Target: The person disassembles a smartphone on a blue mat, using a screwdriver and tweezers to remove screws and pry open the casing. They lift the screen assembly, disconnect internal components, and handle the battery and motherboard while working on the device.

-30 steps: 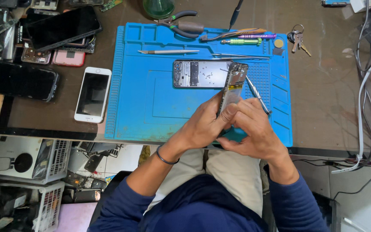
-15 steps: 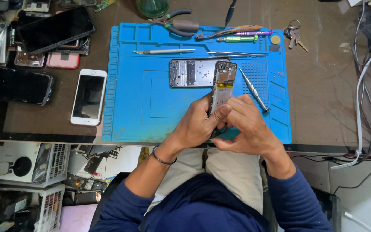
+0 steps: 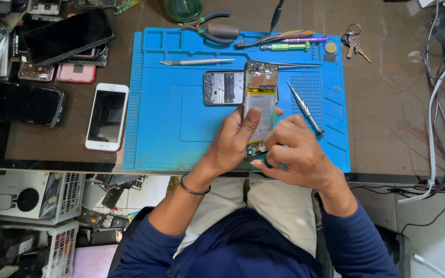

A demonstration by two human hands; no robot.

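My left hand (image 3: pixel 235 138) grips an opened smartphone (image 3: pixel 259 98) with its back off, battery and circuit board showing, held over the blue work mat (image 3: pixel 171 118). Its thumb lies across the battery. My right hand (image 3: pixel 293 153) is curled at the phone's lower end, fingertips pinched on a small dark part near the bottom board; what it pinches is too small to tell. A removed phone frame (image 3: pixel 222 87) lies flat on the mat just behind the phone. A thin metal screwdriver (image 3: pixel 305 109) rests on the mat to the right.
A white phone (image 3: pixel 107 117) lies left of the mat, with several dark phones (image 3: pixel 65 35) stacked further left. Pliers (image 3: pixel 209 28), tweezers (image 3: pixel 197 62), screwdrivers (image 3: pixel 287 46) and keys (image 3: pixel 354 44) line the mat's far edge. Cables (image 3: pixel 436 103) hang at the right.
The opened phone has turned from edge-on to facing me, battery side up. My right hand moved from beside it to its lower end.
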